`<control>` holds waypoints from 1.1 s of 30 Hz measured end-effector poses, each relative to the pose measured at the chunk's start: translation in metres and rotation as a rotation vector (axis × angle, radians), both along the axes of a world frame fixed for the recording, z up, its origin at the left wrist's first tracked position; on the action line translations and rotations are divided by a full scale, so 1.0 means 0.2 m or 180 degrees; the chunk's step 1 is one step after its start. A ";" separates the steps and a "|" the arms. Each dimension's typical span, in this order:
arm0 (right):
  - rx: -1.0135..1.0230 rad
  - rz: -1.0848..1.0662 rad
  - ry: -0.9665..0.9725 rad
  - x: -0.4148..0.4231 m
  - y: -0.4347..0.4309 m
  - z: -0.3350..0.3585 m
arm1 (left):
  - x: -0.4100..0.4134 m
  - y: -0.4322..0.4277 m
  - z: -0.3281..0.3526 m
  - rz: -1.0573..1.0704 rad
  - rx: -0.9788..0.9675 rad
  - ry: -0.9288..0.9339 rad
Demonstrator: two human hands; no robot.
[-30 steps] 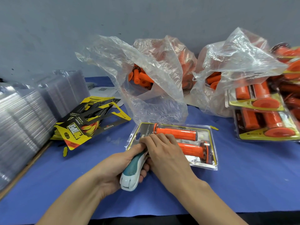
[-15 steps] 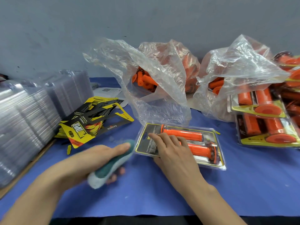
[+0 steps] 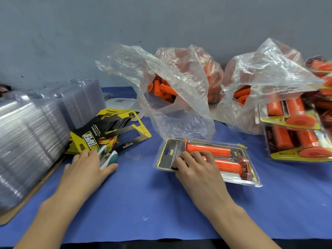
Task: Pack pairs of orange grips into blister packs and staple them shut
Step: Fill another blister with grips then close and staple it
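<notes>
While a blue cloth point(image 3: 143, 203) covers the whole table, tall stacks of clear shells point(image 3: 27, 141) fill its left side. At the back, two crumpled plastic bags point(image 3: 170, 83) hold loose orange grips. Finished packs point(image 3: 294, 133) are piled at the far right. A fanned heap of black and yellow card inserts point(image 3: 107, 130) leans against the shells. In the middle lies the blister pack point(image 3: 168, 155), flat on the cloth, with a pair of grips point(image 3: 208, 150) side by side inside it. The right hand point(image 3: 199, 169) has its fingers bent, their tips pressing on the pack's card end and the thumb at its near edge. The left hand point(image 3: 84, 171) is spread, fingers nearly straight, resting on the small teal and white stapler point(image 3: 108, 157) just beside the inserts.
</notes>
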State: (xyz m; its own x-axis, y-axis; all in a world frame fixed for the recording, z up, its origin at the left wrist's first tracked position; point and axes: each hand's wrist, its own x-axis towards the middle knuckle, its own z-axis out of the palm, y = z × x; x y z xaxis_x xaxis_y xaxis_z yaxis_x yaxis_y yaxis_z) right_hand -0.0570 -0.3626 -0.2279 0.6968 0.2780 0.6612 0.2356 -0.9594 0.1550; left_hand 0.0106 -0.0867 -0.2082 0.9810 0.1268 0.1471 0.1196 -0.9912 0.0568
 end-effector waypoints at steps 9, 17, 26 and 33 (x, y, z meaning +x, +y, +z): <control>0.0473 0.0479 -0.0840 -0.03 0.02 0.06 | -0.04 -0.21 0.05 -0.1478 -0.2145 -0.0975; 0.1854 0.1106 -0.1530 -0.07 0.05 0.19 | -0.10 -0.41 0.07 -0.2081 -0.3862 -0.0354; 0.4615 0.1499 -0.0396 -0.08 -0.02 0.46 | -0.10 -0.49 0.17 -0.2375 -0.4344 -0.0625; 0.5812 0.1426 0.1743 0.03 -0.14 0.35 | -0.06 -0.54 0.14 -0.1704 -0.5018 -0.0109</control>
